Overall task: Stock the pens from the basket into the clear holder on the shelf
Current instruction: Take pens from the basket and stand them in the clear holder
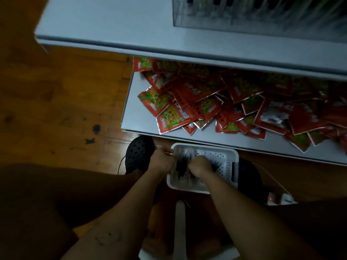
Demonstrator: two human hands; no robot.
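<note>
A white perforated basket (228, 160) sits on the floor between my feet, below the shelves. Dark pens (181, 167) lie bunched in its left half. My left hand (162, 162) is at the basket's left edge, fingers curled around some of the pens. My right hand (200, 166) is inside the basket, closed on the same bundle from the right. The clear holder (262, 17) stands on the top shelf at the upper right, with dark pens upright in its slots.
A lower white shelf (135, 113) carries a heap of red snack packets (216, 106). My black clogs (138, 154) flank the basket on the wooden floor. A white power strip with a red light (277, 199) and its cable lie to the right.
</note>
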